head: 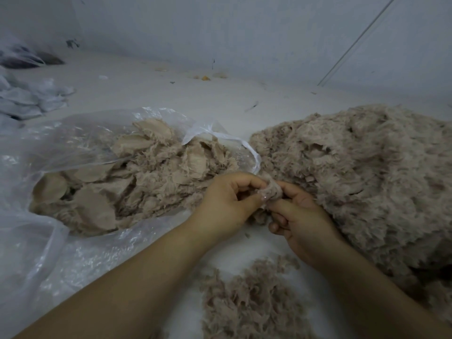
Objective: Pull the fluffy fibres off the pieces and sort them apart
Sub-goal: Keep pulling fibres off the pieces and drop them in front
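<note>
My left hand (227, 204) and my right hand (300, 216) meet at the centre of the head view, both pinching one small fluffy beige piece (270, 192) between their fingertips. To the left lies an open clear plastic bag (73, 133) holding several beige fabric pieces (137, 182), some with smooth backs up, some fluffy. A big heap of fluffy pieces (367, 177) rises on the right, touching my right hand. Between my forearms near the bottom lies a loose pile of pulled fibres (252, 299).
Everything rests on a pale floor (171, 94) that meets a wall (244, 33) at the back. Crumpled white bags (27, 99) and dark items (27, 59) sit at far left. Small scraps (205, 77) lie by the wall. A thin cord (354, 45) slants at upper right.
</note>
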The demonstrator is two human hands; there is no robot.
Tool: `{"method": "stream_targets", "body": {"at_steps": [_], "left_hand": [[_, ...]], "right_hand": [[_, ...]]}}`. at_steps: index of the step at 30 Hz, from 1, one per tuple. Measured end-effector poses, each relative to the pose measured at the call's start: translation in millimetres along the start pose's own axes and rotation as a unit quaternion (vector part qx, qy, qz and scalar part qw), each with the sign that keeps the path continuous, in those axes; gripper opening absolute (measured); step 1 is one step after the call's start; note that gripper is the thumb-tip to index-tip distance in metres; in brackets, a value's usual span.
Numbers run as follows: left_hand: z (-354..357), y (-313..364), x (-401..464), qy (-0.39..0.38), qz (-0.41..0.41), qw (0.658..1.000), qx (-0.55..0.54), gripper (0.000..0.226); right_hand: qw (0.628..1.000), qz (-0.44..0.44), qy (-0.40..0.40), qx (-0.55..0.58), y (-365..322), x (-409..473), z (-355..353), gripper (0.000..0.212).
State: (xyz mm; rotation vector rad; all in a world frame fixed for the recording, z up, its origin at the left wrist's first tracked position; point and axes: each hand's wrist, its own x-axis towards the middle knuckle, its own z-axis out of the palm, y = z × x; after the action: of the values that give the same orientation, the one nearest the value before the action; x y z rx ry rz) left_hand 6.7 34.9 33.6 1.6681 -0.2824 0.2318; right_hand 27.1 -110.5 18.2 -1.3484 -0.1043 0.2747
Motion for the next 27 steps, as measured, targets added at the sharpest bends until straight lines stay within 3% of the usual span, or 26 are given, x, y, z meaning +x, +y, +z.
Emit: {"method": "stream_targets", "body": {"at_steps": [4,10,17,21,24,27], "left_hand": [[-2,-2,1,0.038,0.016,0.999,-0.034,0.011],[-4,1,5,0.089,-0.03,0.982,-0.163,0.022],[-7,6,4,0.113,-0.057,0.977,-0.174,0.023],[-9,8,3,0.127,-0.059,0.968,-0.208,0.039],[-12,9,4,0.152,-0.054,0.965,-0.206,0.038],[-16,9,6,0.19,-0.027,0.957,-0.218,0.036]], "right_hand": [[1.0,0.011,0.014,-0.001,-2,-1,2,0.01],[0.999,0.027,0.047,0.003,-1,1,3,0.025],[0.997,0.041,0.064,0.008,-2,0,3,0.032],[0.997,0.042,0.059,0.01,-3,0,4,0.03],[0.997,0.045,0.059,0.011,-5,-1,4,0.033],[0.996,0.044,0.07,0.026,-5,0,4,0.048]]}}
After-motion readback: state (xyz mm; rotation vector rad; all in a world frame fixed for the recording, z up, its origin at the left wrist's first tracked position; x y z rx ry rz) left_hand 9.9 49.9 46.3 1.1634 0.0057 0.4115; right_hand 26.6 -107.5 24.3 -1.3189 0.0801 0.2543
